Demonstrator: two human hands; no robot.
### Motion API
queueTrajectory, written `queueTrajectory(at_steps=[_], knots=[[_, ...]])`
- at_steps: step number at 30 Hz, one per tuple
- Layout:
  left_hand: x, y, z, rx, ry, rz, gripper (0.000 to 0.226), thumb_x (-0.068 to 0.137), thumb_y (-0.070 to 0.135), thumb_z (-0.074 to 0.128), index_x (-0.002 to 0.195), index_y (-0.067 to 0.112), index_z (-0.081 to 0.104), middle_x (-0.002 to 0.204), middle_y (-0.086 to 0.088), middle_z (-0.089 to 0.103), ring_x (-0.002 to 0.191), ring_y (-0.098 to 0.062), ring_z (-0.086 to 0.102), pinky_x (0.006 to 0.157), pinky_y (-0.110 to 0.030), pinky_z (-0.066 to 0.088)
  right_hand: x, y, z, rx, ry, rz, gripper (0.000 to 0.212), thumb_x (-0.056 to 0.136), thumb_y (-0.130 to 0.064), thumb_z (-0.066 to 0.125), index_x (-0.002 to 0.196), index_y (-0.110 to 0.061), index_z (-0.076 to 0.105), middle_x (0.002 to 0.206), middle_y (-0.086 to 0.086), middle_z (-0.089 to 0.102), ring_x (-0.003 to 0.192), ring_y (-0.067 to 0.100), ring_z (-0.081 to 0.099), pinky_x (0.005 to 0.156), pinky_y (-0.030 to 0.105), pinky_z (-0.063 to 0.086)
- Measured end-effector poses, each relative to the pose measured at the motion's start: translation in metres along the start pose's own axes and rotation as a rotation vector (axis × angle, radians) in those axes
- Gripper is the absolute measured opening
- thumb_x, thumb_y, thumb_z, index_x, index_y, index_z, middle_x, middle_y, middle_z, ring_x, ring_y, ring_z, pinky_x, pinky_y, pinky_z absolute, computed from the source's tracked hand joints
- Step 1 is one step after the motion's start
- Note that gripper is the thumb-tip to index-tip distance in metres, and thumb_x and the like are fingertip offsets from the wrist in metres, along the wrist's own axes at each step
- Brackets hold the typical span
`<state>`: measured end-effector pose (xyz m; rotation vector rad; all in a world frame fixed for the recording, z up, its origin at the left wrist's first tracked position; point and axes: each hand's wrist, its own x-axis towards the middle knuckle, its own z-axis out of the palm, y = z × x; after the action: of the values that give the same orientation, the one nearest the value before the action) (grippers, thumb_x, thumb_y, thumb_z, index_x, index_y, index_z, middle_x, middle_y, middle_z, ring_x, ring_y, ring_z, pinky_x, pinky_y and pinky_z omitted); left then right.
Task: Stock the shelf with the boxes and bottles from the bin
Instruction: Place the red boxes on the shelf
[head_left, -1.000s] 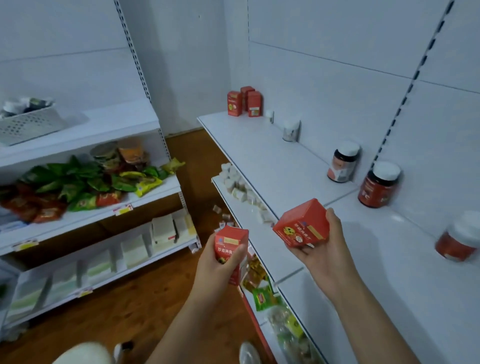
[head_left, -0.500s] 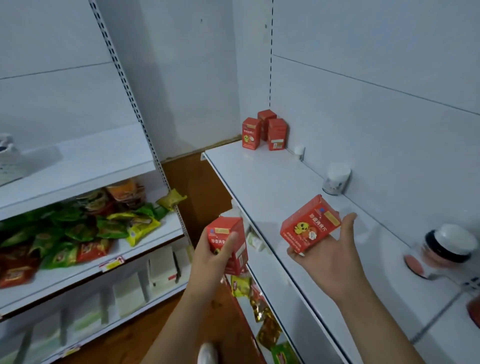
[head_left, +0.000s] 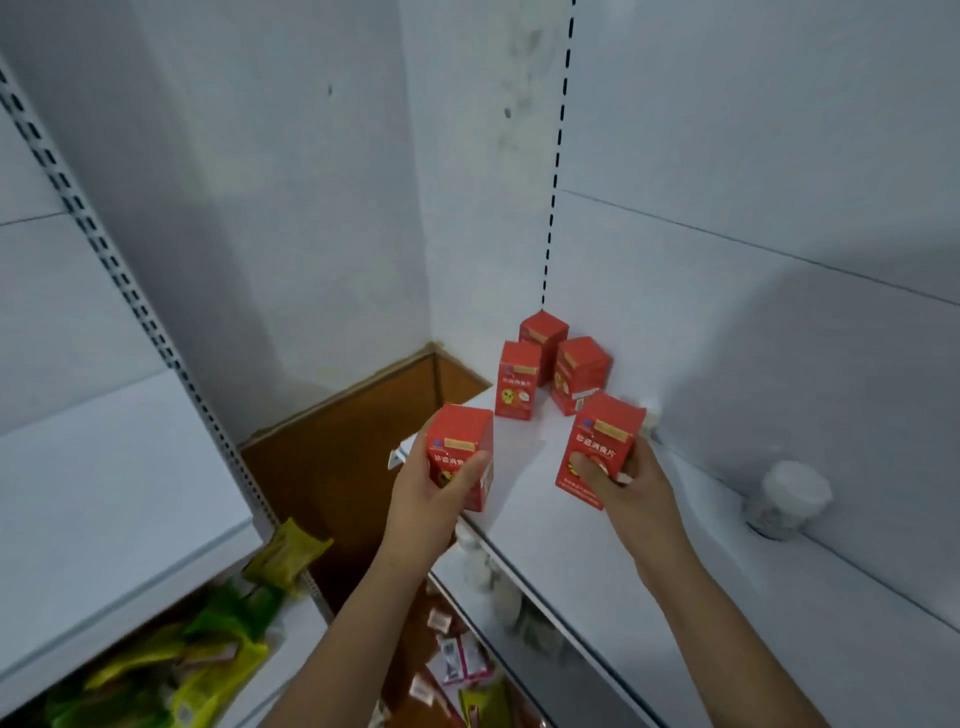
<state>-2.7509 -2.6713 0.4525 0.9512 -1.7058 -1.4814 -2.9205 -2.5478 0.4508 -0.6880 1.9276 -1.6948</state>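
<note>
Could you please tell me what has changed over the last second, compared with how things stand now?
Both hands have carried their red boxes forward to the far corner of the white shelf, close to the three red boxes standing there. The right hand's box, tilted before, is now nearly upright. Unchanged: the left hand holds its box, the right hand holds its own, and neither is set down.

White-capped jar (head_left: 784, 499) on shelf blurred, label unreadable. Left hand (head_left: 431, 499) covers lower print of its red box (head_left: 460, 457). Snack packets (head_left: 171, 675) cut off by bottom edge.
</note>
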Motion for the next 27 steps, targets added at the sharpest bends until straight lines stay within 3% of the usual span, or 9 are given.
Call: queueTrajectory(at_steps=[5, 10, 13, 15, 19, 21, 24, 27], knots=[[0.068, -0.002, -0.012, 0.041, -0.121, 0.060, 0.059, 0.085, 0.042, 0.070, 0.135, 0.043, 0.038, 0.115, 0.024, 0.060, 0.105, 0.015, 0.057, 0.073, -0.004, 0.048, 0.051, -0.002, 0.042, -0.084, 0.210, -0.049, 0.047, 0.080, -0.034, 0.079, 0.119, -0.028, 0.053, 0.100, -0.021, 0.063, 0.088, -0.010, 0.060, 0.068, 0.008, 0.043], [0.104, -0.014, -0.010, 0.123, -0.226, 0.103, 0.049, 0.084, 0.033, 0.072, 0.119, 0.049, 0.041, 0.104, 0.033, 0.060, 0.098, 0.023, 0.054, 0.073, -0.002, 0.046, 0.076, 0.032, 0.068, -0.293, 0.302, -0.047, 0.042, 0.076, -0.028, 0.084, 0.104, -0.035, 0.053, 0.096, -0.019, 0.062, 0.088, -0.003, 0.062, 0.066, 0.007, 0.046], [0.111, -0.029, -0.012, 0.234, -0.285, 0.100, 0.047, 0.083, 0.042, 0.072, 0.115, 0.052, 0.040, 0.103, 0.032, 0.057, 0.095, 0.028, 0.051, 0.071, -0.003, 0.048, 0.078, 0.055, 0.067, -0.492, 0.351, 0.011, 0.060, 0.067, -0.054, 0.078, 0.115, -0.027, 0.056, 0.102, -0.007, 0.067, 0.093, 0.015, 0.066, 0.079, 0.037, 0.057], [0.117, -0.038, -0.015, 0.280, -0.302, 0.126, 0.050, 0.081, 0.050, 0.074, 0.118, 0.055, 0.041, 0.106, 0.032, 0.059, 0.100, 0.022, 0.054, 0.073, -0.005, 0.046, 0.077, 0.062, 0.065, -0.626, 0.370, 0.007, 0.070, 0.065, -0.058, 0.072, 0.121, -0.020, 0.054, 0.109, -0.001, 0.067, 0.099, 0.023, 0.065, 0.085, 0.045, 0.054], [0.131, -0.047, -0.018, 0.313, -0.360, 0.157, 0.061, 0.079, 0.056, 0.075, 0.130, 0.047, 0.042, 0.114, 0.027, 0.062, 0.106, 0.013, 0.058, 0.082, -0.013, 0.052, 0.080, 0.059, 0.069, -0.665, 0.347, -0.010, 0.069, 0.072, -0.050, 0.075, 0.126, -0.016, 0.050, 0.115, 0.004, 0.064, 0.105, 0.028, 0.061, 0.090, 0.047, 0.050], [0.139, -0.050, -0.019, 0.311, -0.394, 0.145, 0.068, 0.078, 0.055, 0.075, 0.134, 0.043, 0.039, 0.117, 0.025, 0.061, 0.108, 0.010, 0.059, 0.085, -0.016, 0.053, 0.085, 0.058, 0.071, -0.622, 0.338, -0.026, 0.072, 0.071, -0.058, 0.072, 0.126, -0.017, 0.050, 0.115, 0.002, 0.064, 0.105, 0.025, 0.061, 0.089, 0.048, 0.051], [0.145, -0.050, -0.019, 0.365, -0.415, 0.136, 0.072, 0.077, 0.059, 0.074, 0.135, 0.045, 0.033, 0.118, 0.027, 0.058, 0.107, 0.012, 0.057, 0.079, -0.010, 0.049, 0.092, 0.062, 0.076, -0.573, 0.341, -0.056, 0.069, 0.072, -0.067, 0.068, 0.120, -0.022, 0.051, 0.109, -0.004, 0.063, 0.099, 0.020, 0.062, 0.083, 0.046, 0.054], [0.152, -0.048, -0.014, 0.391, -0.454, 0.131, 0.071, 0.078, 0.058, 0.073, 0.133, 0.048, 0.029, 0.117, 0.028, 0.057, 0.105, 0.019, 0.053, 0.073, -0.002, 0.045, 0.096, 0.062, 0.078, -0.613, 0.347, -0.083, 0.064, 0.074, -0.061, 0.071, 0.116, -0.016, 0.053, 0.103, 0.000, 0.062, 0.092, 0.021, 0.059, 0.079, 0.046, 0.053]])
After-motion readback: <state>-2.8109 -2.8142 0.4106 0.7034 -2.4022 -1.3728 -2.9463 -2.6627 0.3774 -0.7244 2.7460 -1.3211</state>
